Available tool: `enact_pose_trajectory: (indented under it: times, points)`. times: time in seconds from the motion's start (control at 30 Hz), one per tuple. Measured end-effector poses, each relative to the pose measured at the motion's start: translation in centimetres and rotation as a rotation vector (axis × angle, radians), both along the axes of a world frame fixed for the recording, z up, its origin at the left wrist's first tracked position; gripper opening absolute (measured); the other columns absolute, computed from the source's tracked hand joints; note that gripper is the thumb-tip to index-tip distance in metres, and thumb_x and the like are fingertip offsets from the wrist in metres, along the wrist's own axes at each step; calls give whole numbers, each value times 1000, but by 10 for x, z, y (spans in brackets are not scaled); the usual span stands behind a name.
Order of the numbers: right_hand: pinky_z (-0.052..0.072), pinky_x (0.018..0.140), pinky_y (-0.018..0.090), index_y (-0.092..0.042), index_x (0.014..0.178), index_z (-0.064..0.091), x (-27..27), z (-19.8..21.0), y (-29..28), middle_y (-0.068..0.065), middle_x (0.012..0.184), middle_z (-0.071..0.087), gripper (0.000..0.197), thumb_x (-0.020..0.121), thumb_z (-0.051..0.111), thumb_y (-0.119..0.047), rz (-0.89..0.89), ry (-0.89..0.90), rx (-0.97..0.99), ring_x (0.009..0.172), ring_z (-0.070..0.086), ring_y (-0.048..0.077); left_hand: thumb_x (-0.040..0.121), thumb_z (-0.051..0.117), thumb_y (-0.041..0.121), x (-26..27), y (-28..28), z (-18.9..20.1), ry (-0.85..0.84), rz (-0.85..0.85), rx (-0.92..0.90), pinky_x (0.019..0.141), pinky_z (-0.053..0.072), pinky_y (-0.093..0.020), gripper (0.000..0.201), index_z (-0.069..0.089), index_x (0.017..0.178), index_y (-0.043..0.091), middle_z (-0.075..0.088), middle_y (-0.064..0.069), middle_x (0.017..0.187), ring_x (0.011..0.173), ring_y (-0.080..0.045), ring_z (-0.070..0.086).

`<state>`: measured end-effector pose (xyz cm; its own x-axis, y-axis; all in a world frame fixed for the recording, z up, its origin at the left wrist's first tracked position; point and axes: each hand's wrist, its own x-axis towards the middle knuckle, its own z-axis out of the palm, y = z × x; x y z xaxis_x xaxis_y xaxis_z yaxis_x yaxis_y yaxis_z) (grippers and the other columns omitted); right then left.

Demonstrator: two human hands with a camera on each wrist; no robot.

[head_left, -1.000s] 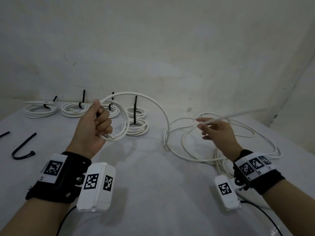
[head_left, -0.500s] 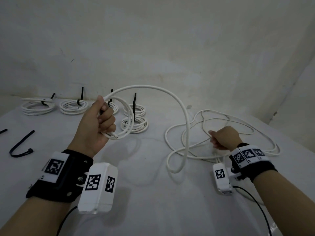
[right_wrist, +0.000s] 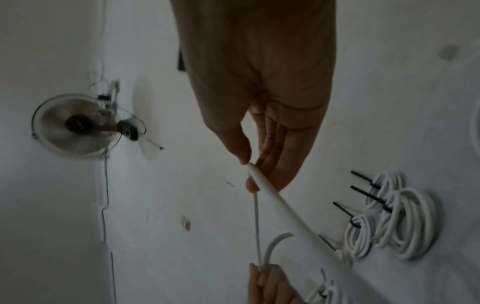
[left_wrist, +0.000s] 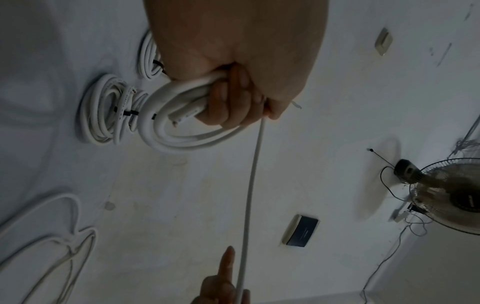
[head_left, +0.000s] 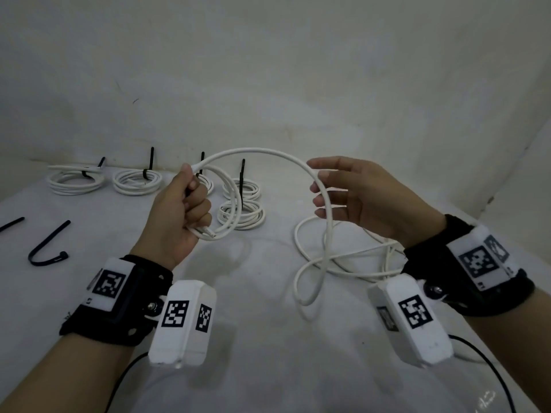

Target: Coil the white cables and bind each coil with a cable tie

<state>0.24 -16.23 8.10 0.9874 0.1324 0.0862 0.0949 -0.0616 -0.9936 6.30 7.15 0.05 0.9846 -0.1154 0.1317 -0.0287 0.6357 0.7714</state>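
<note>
My left hand [head_left: 190,207] grips a small coil of white cable [head_left: 231,204], held above the table; the left wrist view shows the coil [left_wrist: 166,129] in its curled fingers, the cut end poking out. From it the cable [head_left: 262,151] arcs right to my right hand [head_left: 317,186]. There the thumb and nearly straight fingers pinch it, as the right wrist view [right_wrist: 250,166] shows. Below that hand the cable drops to a loose tangle [head_left: 313,263] on the table.
Several coils bound with black ties lie along the back of the white table: far left [head_left: 76,180], then [head_left: 137,181], and a pair [head_left: 241,214] behind my left hand. Two loose black cable ties [head_left: 47,248] lie at the left. A wall fan [left_wrist: 446,195] hangs beyond.
My right hand has lifted from the tangle and moved left toward my left hand, carrying the cable up into an arc. The left hand kept its grip on the coil.
</note>
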Motion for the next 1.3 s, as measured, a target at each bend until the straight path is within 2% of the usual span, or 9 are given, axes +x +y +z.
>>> enact_pose_trajectory:
  times: [0.23,0.33,0.43,0.6,0.8,0.97,1.07,1.17,1.3]
  points:
    - [54,54,29,-16,118,57,-4,-4,-1,1,78,51,35,89,57,3,126,-110,-268,57,53,12,102,32,38,2,3,1,31,37,-63,33,14,-16,41,30,64,21,22,9,41,29,-3,18]
    - [45,55,14,-25,117,60,3,-13,-6,-4,80,53,37,94,50,1,-147,-473,-753,50,49,3,101,31,38,3,5,2,34,-26,-127,32,13,-16,43,29,61,22,22,8,40,28,-4,19]
    - [35,67,2,-16,124,60,10,-21,-9,-3,83,56,45,89,48,10,-180,-789,-1038,72,50,-17,101,32,37,3,7,2,40,-77,-201,31,14,-16,52,35,51,22,23,7,39,29,-7,13]
    - [35,57,5,-12,111,62,19,-22,-24,-5,74,57,30,91,48,6,-315,-735,-944,58,51,-7,96,37,35,7,11,-3,-1,-195,-184,32,15,-16,49,39,48,22,24,8,38,27,-5,18]
    - [35,54,11,-19,94,58,35,1,-52,-9,72,60,17,92,49,-4,-551,-703,-811,58,48,5,74,73,38,0,6,-13,-109,-817,90,36,25,-16,35,49,58,19,35,10,40,33,-7,15]
    - [36,56,19,-17,91,54,39,-1,-67,-6,72,62,15,90,50,-3,-600,-689,-718,55,51,-3,82,66,38,-1,8,-13,-112,-927,128,38,24,-16,34,51,60,18,24,8,44,33,-6,18]
    - [37,52,14,-16,91,51,40,-15,-69,-5,71,63,9,92,52,-7,-591,-664,-738,55,52,0,98,45,32,8,10,-15,-107,-993,-142,47,31,-21,34,55,74,10,31,2,52,40,-10,29]
    - [38,47,12,-24,97,51,35,-34,-67,1,75,62,12,95,53,-12,-455,-602,-816,52,54,6,104,27,29,13,18,-13,-81,-824,-367,57,32,-29,42,53,87,0,36,-4,62,51,-16,34]
    - [38,71,4,-25,127,55,21,-54,-62,-5,94,57,44,92,53,1,-62,-630,-1131,78,54,0,100,28,37,11,19,-10,-1,-352,-405,38,29,-17,52,50,58,16,34,5,42,39,-6,13]
